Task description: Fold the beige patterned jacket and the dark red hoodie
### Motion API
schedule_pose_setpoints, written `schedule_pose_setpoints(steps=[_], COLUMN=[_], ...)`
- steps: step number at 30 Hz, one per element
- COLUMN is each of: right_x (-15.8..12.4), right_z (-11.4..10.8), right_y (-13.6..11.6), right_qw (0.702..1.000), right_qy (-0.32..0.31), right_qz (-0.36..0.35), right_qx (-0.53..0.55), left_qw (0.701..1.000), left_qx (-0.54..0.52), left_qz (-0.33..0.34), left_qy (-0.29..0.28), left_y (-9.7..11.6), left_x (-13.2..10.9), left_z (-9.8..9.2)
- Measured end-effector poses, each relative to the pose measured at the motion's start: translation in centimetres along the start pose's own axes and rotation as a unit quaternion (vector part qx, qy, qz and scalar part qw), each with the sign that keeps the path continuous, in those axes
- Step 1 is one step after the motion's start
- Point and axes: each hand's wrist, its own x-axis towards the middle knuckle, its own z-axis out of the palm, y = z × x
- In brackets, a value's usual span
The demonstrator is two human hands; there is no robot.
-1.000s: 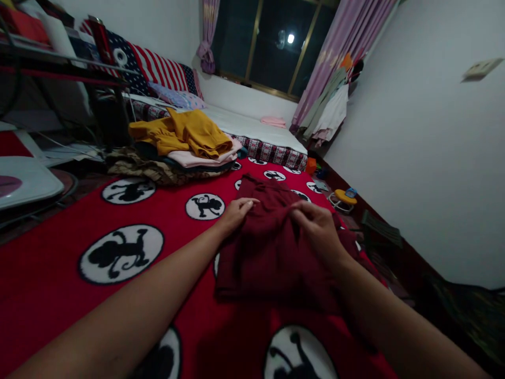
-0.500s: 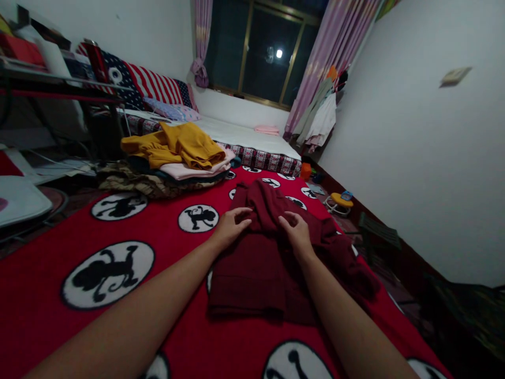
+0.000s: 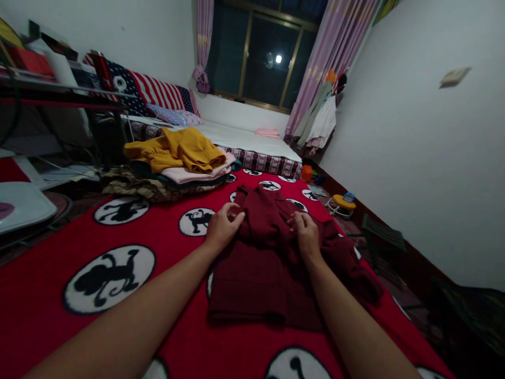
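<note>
A maroon sweatshirt (image 3: 248, 284) lies partly folded on the red blanket, its hem towards me and one sleeve stretched out to the right. My left hand (image 3: 224, 227) is closed at the left edge of its upper part, thumb and fingers pinching the cloth. On the other side, my right hand (image 3: 306, 234) pinches the same upper part with curled fingers. Between the hands the fabric is bunched and slightly raised. Some fingertips are hidden by the hands and the cloth.
The red blanket (image 3: 177, 295) has round monkey prints. At the far left sits a clothes pile (image 3: 185, 158), mustard garment on top. Behind it is a bed (image 3: 236, 137). A cluttered desk (image 3: 71, 89) stands left; a small yellow stool (image 3: 344, 201) and a dark folding stool (image 3: 382, 234) stand right.
Both hands have moved slightly apart and their fingers have closed on the cloth. The bunched upper part of the sweatshirt has been spread wider and lifted a little.
</note>
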Motion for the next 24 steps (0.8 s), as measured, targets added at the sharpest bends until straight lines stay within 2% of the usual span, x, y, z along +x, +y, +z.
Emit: schedule_pose_setpoints(steps=[3, 6, 8, 13, 15, 20, 22, 24], right_x=[-1.0, -1.4, -1.2, 0.8, 1.4, 1.6, 1.5, 1.5], right_z=[0.4, 0.7, 0.6, -0.2, -0.4, -0.1, -0.2, -0.7], right_y=[-1.0, -1.3, -0.9, 1.0, 1.8, 1.8, 0.9, 0.0], right_qw=[0.974, 0.941, 0.944, 0.988, 0.994, 0.999, 0.995, 0.988], right_qy=[-0.009, -0.051, -0.057, 0.074, 0.083, 0.021, -0.011, -0.067], right_qz=[-0.127, -0.16, -0.14, -0.076, -0.045, 0.05, 0.098, 0.114], right_qx=[-0.187, -0.292, -0.293, -0.108, -0.048, 0.01, -0.021, -0.083], left_qw=[0.996, 0.991, 0.989, 0.997, 0.999, 0.999, 0.998, 0.995], left_qx=[0.081, 0.125, 0.138, 0.071, 0.035, 0.012, 0.01, 0.019], left_qz=[0.009, -0.012, -0.021, -0.017, -0.017, -0.033, -0.052, -0.087], left_qy=[-0.029, -0.046, -0.051, 0.023, 0.022, -0.011, -0.022, -0.053], left_y=[-0.3, -0.6, -0.7, -0.5, -0.1, 1.0, 1.3, 1.5], left_x=[-0.1, 0.0, 0.3, 1.1, 1.1, 0.7, 0.6, 0.7], left_z=[0.1, 0.0, -0.3, -0.6, -0.5, -0.4, -0.5, -0.6])
